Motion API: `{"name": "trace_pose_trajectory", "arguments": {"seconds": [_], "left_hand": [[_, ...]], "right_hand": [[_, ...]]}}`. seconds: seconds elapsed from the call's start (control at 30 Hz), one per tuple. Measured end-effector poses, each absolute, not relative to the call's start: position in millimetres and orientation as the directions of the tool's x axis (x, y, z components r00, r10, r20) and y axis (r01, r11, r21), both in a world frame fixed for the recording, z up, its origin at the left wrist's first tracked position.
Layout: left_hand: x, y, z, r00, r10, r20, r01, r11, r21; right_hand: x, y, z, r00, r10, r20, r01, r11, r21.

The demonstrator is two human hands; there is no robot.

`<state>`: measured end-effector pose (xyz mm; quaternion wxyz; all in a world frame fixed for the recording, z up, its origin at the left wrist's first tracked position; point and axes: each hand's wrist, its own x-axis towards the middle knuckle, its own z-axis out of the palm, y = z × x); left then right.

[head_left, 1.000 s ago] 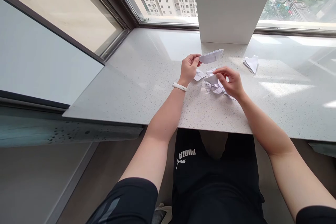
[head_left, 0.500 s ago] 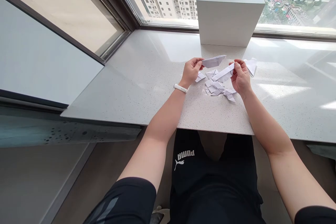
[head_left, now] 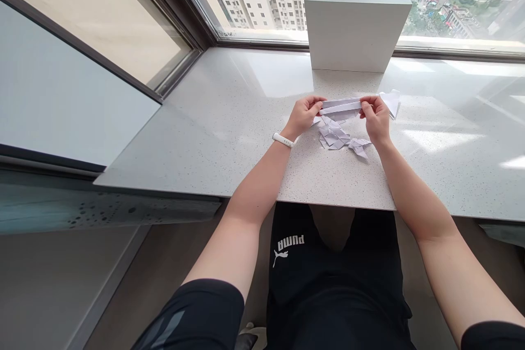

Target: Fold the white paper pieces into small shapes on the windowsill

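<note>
My left hand [head_left: 302,115] and my right hand [head_left: 376,117] are raised just above a speckled stone counter [head_left: 229,131]. Each pinches one end of long folded white paper pieces [head_left: 340,106], held side by side between them. Whether these are two pieces or one joined piece I cannot tell. Under the hands, a small heap of folded white paper pieces [head_left: 338,136] lies on the counter. A white band sits on my left wrist.
A white box [head_left: 355,30] stands at the back against the window. Another folded white paper [head_left: 391,101] lies just right of my right hand. The counter's front edge runs above my lap. A window frame borders the left.
My right hand picked a folded piece from the heap, lifted it and brought it against the piece in my left hand. Both hands now hold them together.
</note>
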<state>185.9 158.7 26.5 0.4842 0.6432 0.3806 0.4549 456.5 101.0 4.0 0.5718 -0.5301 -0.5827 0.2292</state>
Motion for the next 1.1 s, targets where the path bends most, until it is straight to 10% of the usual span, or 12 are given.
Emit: {"name": "trace_pose_trajectory", "arguments": {"seconds": [1.1], "left_hand": [[186,146,42,0.421,0.898,0.129,-0.044,-0.122,0.992]], "right_hand": [[465,107,-7,0.274,0.898,0.345,0.269,0.273,-0.924]]}}
